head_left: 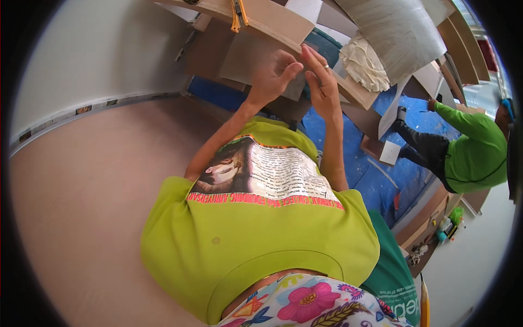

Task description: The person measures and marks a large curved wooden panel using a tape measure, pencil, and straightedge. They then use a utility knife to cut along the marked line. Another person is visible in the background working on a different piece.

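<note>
My left hand (274, 78) is lifted in front of me, thumb out and fingers loosely bent; its fingertips are blurred. Close by on its right, my right hand (323, 86) is raised with the fingers stretched, and one of them wears a ring. A gap separates the two hands, and I see nothing held in either. Both are over the near edge of a long wooden board (275, 34). On that board, to the far left of my hands, lies a yellow utility knife (238, 16). A crumpled cream cloth (364, 64) rests to the right of my right hand.
A smeared grey sheet (406, 35) and a teal bin (322, 44) are beyond my hands. Blue sheeting (354, 150) covers floor at right, where a person in a green top (474, 147) bends beside panels. A pale wall (103, 60) stands left.
</note>
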Motion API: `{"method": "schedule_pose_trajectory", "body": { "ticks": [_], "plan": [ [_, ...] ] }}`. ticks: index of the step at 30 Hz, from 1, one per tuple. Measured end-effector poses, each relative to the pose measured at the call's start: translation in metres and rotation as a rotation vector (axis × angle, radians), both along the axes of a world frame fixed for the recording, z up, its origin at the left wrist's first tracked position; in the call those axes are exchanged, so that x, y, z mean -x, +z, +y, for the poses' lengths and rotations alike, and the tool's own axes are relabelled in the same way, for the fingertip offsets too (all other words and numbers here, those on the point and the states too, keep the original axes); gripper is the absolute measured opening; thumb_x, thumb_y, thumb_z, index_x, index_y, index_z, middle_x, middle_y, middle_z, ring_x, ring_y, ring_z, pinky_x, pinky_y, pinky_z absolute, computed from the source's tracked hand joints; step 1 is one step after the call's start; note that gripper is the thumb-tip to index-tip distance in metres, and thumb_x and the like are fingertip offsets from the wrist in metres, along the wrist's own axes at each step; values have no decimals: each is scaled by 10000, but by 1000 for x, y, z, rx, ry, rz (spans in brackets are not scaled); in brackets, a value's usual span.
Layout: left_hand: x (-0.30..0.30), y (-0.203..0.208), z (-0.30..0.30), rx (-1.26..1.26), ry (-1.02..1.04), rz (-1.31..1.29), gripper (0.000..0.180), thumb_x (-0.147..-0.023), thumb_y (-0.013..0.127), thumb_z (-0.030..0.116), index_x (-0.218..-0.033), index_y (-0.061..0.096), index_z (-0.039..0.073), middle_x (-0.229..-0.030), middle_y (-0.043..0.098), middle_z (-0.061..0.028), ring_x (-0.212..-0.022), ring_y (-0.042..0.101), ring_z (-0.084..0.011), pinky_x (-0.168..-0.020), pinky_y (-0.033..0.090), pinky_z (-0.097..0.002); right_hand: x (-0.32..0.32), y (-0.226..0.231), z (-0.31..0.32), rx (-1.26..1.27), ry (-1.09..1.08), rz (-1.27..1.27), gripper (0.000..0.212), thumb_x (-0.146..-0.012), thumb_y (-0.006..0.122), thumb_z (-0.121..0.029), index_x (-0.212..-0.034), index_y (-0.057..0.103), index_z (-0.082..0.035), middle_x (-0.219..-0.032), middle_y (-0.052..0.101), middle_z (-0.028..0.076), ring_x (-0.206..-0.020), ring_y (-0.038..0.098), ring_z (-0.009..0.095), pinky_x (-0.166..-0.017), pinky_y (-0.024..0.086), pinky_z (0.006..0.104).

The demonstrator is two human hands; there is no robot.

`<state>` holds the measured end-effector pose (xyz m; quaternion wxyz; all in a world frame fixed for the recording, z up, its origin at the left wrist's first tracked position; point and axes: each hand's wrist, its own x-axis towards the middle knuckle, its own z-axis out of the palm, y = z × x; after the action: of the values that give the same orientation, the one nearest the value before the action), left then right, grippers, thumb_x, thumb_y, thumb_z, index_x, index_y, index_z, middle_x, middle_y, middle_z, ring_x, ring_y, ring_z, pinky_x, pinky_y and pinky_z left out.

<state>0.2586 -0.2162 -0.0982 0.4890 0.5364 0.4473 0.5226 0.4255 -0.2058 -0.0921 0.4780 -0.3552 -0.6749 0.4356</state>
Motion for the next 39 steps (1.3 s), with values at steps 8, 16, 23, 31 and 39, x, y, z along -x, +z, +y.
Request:
{"method": "schedule_pose_trajectory", "body": {
  "ticks": [8,16,23,31,39],
  "plan": [
    [-13,4,-11,231,9,-334,163,-979,673,202,-1000,652,41,-855,636,-2,-755,577,-64,-692,506,-220,1,10,-2,-155,-25,-335,579,-880,531,91,-1401,575,-159,-1404,559,134,-1208,587,349,-1009,483,435],
    [24,5,-9,160,56,186,202,-909,692,233,-850,678,40,-701,668,-82,-610,626,-193,-608,503,-313,18,9,-3,-260,14,-650,572,-888,550,57,-1419,554,-156,-1369,588,120,-1147,616,343,-928,504,431],
    [34,3,-16,67,55,327,167,-922,655,179,-864,668,23,-710,651,-107,-630,591,-138,-612,475,-293,24,10,-15,-54,63,-651,558,-919,580,-11,-1457,499,-136,-1308,621,130,-1081,642,334,-878,520,416],
    [70,21,-9,271,-293,-44,311,-1053,459,163,-799,588,38,-742,605,-23,-671,562,-81,-628,460,-246,10,-14,-20,469,-165,-79,237,-999,609,-121,-1213,629,-20,-961,716,88,-881,694,141,-817,533,277],
    [101,-20,-3,317,-240,17,393,-1058,494,204,-706,553,40,-621,567,-1,-592,505,-44,-556,420,-225,0,-56,-30,699,-197,241,331,-1064,456,-298,-838,533,-69,-710,524,5,-617,454,68,-556,345,229]
  ]
}}
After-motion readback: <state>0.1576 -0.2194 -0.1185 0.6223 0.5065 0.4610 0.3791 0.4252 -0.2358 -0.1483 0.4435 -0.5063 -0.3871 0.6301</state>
